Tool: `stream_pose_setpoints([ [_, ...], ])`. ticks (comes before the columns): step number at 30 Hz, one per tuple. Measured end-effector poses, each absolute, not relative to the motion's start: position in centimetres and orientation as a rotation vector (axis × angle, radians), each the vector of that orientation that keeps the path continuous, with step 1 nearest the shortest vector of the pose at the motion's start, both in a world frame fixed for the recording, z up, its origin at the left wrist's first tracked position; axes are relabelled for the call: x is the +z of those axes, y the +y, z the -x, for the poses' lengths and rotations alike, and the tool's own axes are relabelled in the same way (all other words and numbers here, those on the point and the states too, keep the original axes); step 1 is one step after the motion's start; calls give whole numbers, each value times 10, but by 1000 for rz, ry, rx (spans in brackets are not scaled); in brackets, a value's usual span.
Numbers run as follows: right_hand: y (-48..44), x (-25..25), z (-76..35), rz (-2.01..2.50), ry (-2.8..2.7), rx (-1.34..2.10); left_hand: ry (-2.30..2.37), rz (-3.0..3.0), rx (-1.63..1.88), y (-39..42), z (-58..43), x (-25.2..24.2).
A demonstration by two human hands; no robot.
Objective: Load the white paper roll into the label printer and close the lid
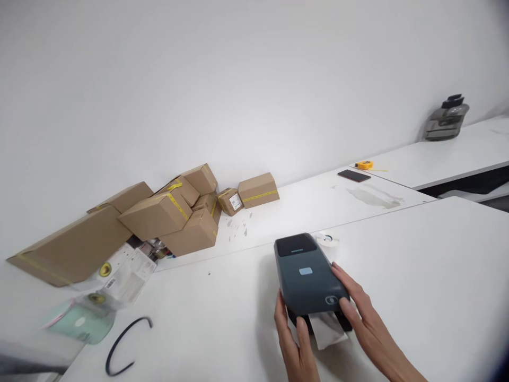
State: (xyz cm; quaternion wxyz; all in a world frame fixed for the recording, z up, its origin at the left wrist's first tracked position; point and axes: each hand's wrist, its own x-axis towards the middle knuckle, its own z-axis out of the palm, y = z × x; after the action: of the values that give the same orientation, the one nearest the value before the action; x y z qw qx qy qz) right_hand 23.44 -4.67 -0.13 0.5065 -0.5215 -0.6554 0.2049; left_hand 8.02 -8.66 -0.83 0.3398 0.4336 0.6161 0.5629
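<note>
A dark blue-grey label printer (308,273) stands on the white table, with a strip of white label paper (326,330) hanging out of its front slot. My left hand (295,345) grips the printer's lower left side, its thumb at the front edge. On the opposite side my right hand (368,321) holds the printer, fingers along the side and thumb by the round button on the front corner. Partly hidden behind the printer lies a white label roll (328,240).
Cardboard boxes (159,215) with yellow tape pile up at the left against the wall. Nearby are a mint-green pouch (85,321) and a black curved band (113,350). Farther back lie a phone (353,175), a yellow tape measure (363,165) and a grey jug (446,121).
</note>
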Motion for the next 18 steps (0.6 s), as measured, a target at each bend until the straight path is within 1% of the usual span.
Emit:
stream_pose_setpoints([
  [3,-35,13,-233,1210,-1543,618,1548,-1094,1437,-82,-78,4],
  [7,-1,41,-230,1081,-1580,524,1503,-1223,1565,-55,-73,29],
  [9,23,58,-227,1029,-1574,471,1555,-1281,1593,-30,-68,38],
  [11,50,76,-224,992,-1550,449,1669,-1295,1464,-2,-62,42],
  [13,78,94,-221,994,-1531,441,1755,-1359,1188,24,-57,41],
  [15,106,111,-218,1055,-1532,455,1779,-1374,1062,44,-54,37],
  [18,136,129,-217,1140,-1538,495,1795,-1361,984,59,-54,29],
])
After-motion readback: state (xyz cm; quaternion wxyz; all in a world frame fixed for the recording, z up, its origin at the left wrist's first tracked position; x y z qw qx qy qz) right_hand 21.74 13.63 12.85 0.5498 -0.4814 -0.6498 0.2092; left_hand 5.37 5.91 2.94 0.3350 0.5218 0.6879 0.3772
